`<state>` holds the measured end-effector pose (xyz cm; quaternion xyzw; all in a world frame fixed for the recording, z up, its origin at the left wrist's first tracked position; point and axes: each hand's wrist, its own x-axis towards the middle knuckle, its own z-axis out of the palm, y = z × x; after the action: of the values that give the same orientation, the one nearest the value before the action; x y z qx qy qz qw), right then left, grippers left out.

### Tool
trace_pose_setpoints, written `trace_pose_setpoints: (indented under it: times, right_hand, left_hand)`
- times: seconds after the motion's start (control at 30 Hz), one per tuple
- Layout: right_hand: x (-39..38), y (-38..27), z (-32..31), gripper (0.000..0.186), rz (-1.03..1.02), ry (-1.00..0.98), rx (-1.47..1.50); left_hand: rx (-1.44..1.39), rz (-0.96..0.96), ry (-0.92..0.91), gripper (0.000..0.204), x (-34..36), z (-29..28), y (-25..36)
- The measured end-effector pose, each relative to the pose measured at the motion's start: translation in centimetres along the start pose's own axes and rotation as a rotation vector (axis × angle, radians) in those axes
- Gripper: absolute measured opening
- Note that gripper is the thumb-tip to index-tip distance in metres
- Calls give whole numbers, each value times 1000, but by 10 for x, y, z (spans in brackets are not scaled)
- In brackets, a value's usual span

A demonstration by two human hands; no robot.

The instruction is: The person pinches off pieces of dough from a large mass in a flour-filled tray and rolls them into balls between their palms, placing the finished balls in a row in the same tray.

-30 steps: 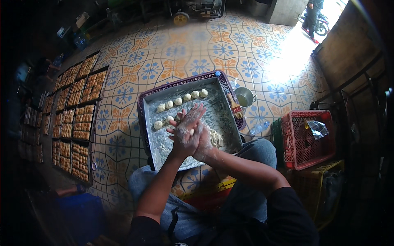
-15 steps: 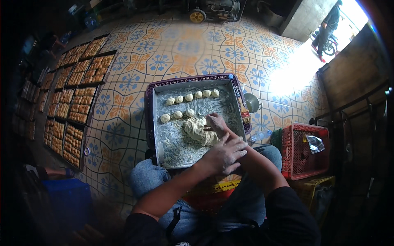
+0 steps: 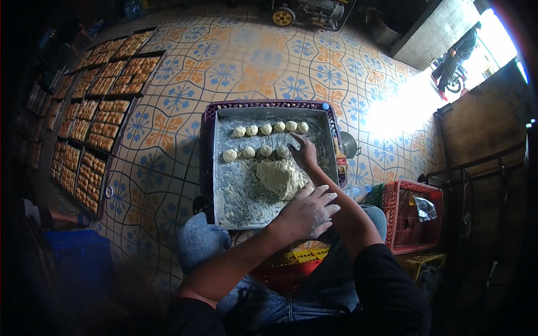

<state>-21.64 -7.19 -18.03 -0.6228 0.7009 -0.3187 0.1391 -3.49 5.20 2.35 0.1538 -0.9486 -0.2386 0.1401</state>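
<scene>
A metal tray (image 3: 235, 207) dusted with flour lies before me. A large lump of soft dough (image 3: 278, 178) rests in its middle. Beyond the lump are two rows of small dough balls (image 3: 265, 129), the nearer row ending in a dough ball (image 3: 282, 152) beside my right hand (image 3: 305, 152). That hand's thumb and forefinger are apart, the thumb close to or touching this ball, and it grips nothing I can see. My left hand (image 3: 309, 214), whitened with flour, hovers at the tray's near edge with fingers spread, holding nothing, partly over my right forearm.
The tray sits in a purple plastic crate (image 3: 208, 120). A wooden brush (image 3: 339, 151) and a metal bowl (image 3: 349, 144) are at its right. Red crate (image 3: 414, 215) at lower right; trays of browned bread (image 3: 109, 124) on the left floor. A person (image 3: 457, 59) stands near the doorway.
My right hand has moved from the dough lump out to the nearer row, where another dough ball now sits at the right end. My left hand stays spread near the tray's edge. The view has shifted slightly.
</scene>
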Motion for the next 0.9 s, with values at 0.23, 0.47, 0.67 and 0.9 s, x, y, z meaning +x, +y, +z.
trace_pose_setpoints:
  times: [0.23,0.47,0.67,0.9]
  right_hand:
    - [-21,12,13,40,-193,-128,-162]
    - [-25,-15,-5,44,-224,-3,-315]
    - [-92,-17,-10,44,-87,-360,-192]
    - [-94,-2,0,41,-90,-347,-262]
  left_hand:
    - [-36,48,-140,44,6,3,15]
    - [-56,-35,-114,44,1,-6,3]
    - [-37,28,-200,45,-2,4,17]
    - [-106,48,-186,43,4,18,10]
